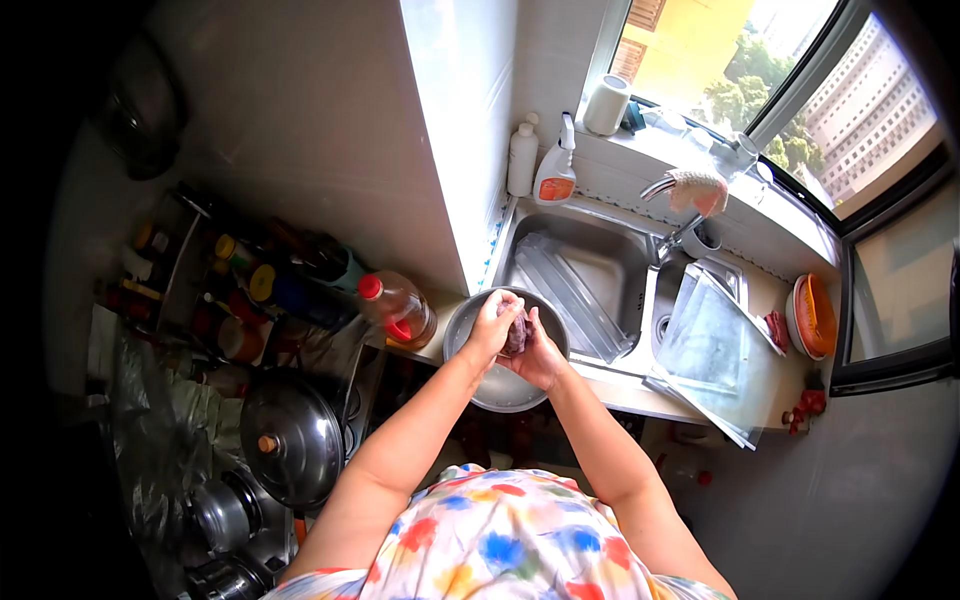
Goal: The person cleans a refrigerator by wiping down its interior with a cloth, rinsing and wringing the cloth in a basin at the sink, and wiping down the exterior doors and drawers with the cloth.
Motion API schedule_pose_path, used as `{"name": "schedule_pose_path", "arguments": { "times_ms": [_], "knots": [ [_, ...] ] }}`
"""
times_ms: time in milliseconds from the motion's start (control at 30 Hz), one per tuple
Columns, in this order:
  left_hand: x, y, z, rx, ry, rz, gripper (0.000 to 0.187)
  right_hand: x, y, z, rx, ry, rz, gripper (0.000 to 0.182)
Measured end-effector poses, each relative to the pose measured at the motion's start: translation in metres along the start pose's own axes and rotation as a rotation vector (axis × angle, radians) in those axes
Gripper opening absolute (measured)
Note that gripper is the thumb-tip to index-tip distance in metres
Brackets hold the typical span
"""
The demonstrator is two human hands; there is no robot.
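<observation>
Dark lump (pixel 517 330) mostly hidden between hands — too small to identify.

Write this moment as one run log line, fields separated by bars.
left hand + right hand: both gripping dark reddish lump | over metal bowl | oil bottle left of bowl

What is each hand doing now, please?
Left hand: closed on the dark lump, over the metal bowl.
Right hand: closed on the same lump.

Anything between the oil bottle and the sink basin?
Head view: the metal bowl sits between the oil bottle and the sink, with both hands over it, closed on a dark reddish lump.
</observation>
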State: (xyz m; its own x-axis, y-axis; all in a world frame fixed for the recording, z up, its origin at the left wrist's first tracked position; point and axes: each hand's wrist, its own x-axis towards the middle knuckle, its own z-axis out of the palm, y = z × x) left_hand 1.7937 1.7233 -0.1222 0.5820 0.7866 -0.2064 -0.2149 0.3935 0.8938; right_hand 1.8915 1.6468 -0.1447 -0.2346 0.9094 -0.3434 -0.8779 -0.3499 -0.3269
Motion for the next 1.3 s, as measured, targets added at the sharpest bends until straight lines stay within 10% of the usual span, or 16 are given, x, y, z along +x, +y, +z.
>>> {"name": "schedule_pose_path", "arguments": {
  "times_ms": [467,667,800,1100,1300],
  "knots": [
    [0.006,0.015,0.003,0.152,-0.137,-0.109,0.020,0.006,-0.015,0.013,-0.608,0.121,0.214,0.015],
    [0.015,-0.003,-0.003,0.219,-0.041,-0.017,0.026,0.016,0.003,0.023,-1.276,0.286,0.030,0.031],
    [0.018,-0.008,-0.002,0.148,0.072,-0.016,0.026,0.030,0.033,-0.005,-1.473,0.349,-0.459,0.039],
    [0.003,0.005,0.009,-0.018,0.234,-0.122,0.026,0.000,0.038,0.042,-2.026,0.623,-0.268,0.029],
    [-0.016,0.030,0.019,-0.017,0.190,-0.078,0.026,-0.003,0.033,0.036,-2.043,0.556,-0.503,0.028]
  ]
}}
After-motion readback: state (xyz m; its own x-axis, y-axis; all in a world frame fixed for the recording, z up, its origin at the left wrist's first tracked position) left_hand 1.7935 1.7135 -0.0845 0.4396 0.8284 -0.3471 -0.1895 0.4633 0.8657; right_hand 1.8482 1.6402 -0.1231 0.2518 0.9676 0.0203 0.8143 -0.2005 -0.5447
